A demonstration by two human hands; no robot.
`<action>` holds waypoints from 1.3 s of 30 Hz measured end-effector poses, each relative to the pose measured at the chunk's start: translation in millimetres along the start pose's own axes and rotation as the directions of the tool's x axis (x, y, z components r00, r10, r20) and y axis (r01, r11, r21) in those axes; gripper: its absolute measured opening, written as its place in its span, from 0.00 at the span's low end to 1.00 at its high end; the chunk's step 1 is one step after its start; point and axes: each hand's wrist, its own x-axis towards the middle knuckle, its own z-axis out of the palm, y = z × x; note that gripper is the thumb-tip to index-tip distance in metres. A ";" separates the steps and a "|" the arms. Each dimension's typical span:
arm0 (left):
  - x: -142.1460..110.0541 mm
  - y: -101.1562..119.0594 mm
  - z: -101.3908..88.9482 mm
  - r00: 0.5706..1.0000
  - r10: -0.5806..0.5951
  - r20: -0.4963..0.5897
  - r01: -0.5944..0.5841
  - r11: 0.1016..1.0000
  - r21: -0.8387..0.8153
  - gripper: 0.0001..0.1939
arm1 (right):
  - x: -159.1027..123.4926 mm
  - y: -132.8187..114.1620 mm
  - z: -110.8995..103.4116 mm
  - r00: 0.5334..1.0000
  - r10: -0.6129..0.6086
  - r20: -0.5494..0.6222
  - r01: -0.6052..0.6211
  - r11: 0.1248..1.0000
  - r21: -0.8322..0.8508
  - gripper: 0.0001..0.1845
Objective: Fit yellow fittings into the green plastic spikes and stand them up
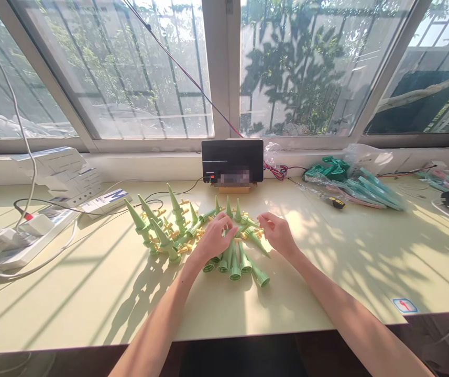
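My left hand (218, 236) reaches over a cluster of green plastic plant watering spikes, its fingers curled and its thumb close to the forefinger; whatever lies between them is hidden. My right hand (280, 234) is to the right of the cluster, thumb and forefinger pinched at a small yellow valve piece. Beneath and between the hands, loose green spikes (234, 269) lie fanned out, their threaded open ends toward me. Another spike (259, 243) points toward the right hand. Left of my left hand, several spikes (177, 212) stand point up with yellow valves attached.
A dark-screened device (232, 161) stands by the window. A power strip (31, 243) with plugs and stacked white boxes (65, 173) occupy the left. Green plastic bags (373, 191) and a yellow-black tool (337, 202) lie at right. A numbered sticker (405, 305) marks the front edge.
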 end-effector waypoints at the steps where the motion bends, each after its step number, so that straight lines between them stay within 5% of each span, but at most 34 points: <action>1: 0.3 0.3 -0.3 1.000 0.003 0.003 -0.003 1.000 -0.012 0.11 | -0.1 -0.2 -0.1 1.000 -0.001 -0.001 0.001 1.000 -0.004 0.18; 17: 2.4 13.4 -1.5 0.962 -0.258 -0.091 0.217 0.923 -0.317 0.16 | -6.4 -11.8 3.3 0.997 -0.042 0.060 0.034 0.990 0.134 0.15; 29: 2.0 15.1 7.1 0.943 -0.330 0.038 0.283 0.740 -0.610 0.19 | -7.7 -13.4 6.4 0.993 -0.062 0.101 0.046 0.986 0.158 0.12; 39: 0.6 17.0 6.9 0.936 -0.349 0.050 0.299 0.711 -0.637 0.19 | -8.9 -17.1 5.7 0.990 -0.063 0.125 0.036 0.979 0.202 0.13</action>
